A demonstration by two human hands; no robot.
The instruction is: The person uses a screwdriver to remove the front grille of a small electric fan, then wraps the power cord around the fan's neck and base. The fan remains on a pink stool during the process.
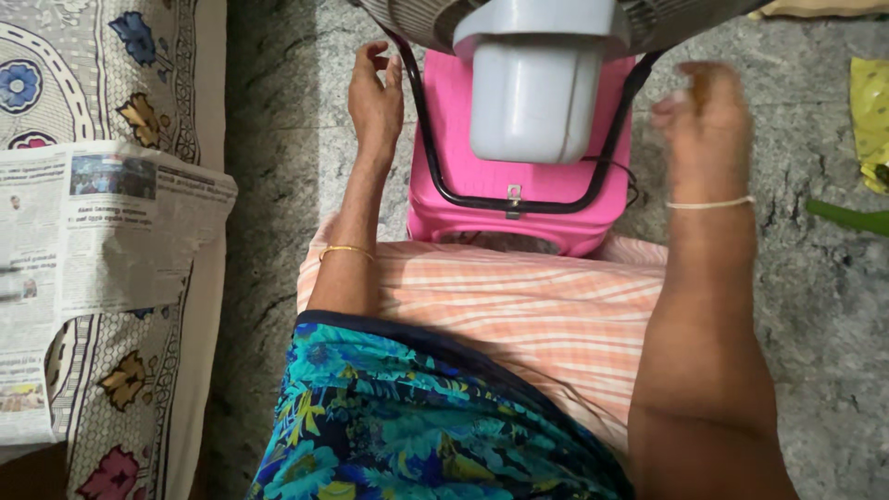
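Yellow wrapper [870, 120] crumpled on floor, far right edge.

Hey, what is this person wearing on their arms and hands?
Both forearms are bare, with no sleeves in view. The left hand has a thin gold bangle at the wrist. The right hand, blurred, has a thin pale thread or band around its wrist. No gloves.

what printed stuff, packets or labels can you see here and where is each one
Newspaper: left, unfolded on the floral cloth; white sheets, dark print, small colour photos.
Yellow packet: far right edge on the stone floor, crumpled, partly cut off.
No screens or signs in view.
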